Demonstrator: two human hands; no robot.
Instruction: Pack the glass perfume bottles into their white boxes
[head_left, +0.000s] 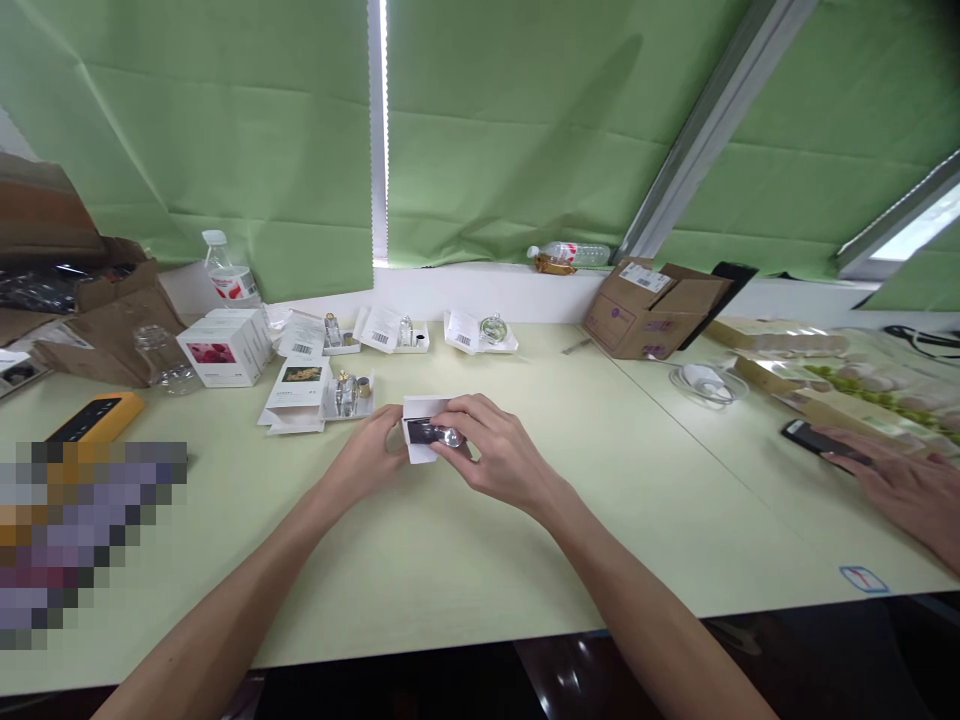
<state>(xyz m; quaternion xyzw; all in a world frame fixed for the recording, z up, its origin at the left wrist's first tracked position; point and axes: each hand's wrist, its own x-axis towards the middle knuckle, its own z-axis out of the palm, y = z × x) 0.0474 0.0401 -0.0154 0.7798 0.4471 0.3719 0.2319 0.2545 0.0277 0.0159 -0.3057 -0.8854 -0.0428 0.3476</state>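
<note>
Over the middle of the table, my left hand [369,452] is closed on the side of a small white box [426,407], whose open end faces me with a flap hanging down. My right hand [504,447] pinches a small clear glass bottle [451,436] at the box's opening. A dark part lies against the box mouth beside the bottle; I cannot tell whether it is a cap or the box's inside. Just beyond my left hand, an opened white carton [300,388] lies beside a tray with a glass perfume bottle [346,394] and a dark gold cap [364,387].
Behind stand more opened white packs with small bottles [406,331] and a round one [493,328]. White boxes [217,350] and plastic bottles are at left. A cardboard box [637,310] and cable [705,382] are right. Another person's hand [907,495] rests on a black device [821,440].
</note>
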